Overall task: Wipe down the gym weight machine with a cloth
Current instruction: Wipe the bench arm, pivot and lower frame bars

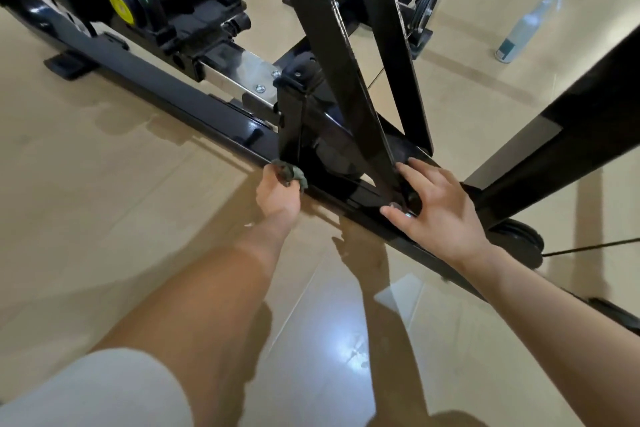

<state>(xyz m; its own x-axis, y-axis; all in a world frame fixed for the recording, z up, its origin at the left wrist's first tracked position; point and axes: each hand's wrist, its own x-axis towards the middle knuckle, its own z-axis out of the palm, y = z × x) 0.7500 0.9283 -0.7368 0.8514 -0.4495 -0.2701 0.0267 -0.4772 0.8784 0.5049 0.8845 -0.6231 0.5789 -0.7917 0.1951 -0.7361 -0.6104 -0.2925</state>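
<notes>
Left hand has fingers bunched round the dark cloth, pressed at the foot of the short post on the weight machine's base rail. Right hand braces on the rail by the diagonal strut, fingers wide. Risks I see: the wadded cloth likely skips the corner seam, and the glossy floor looks wet, so I'd watch for a slip.

Here's my left arm coming out of a short, plain off-white sleeve that stops above the elbow, bare from there down to my left hand, and my right arm is bare all the way to my right hand.
</notes>
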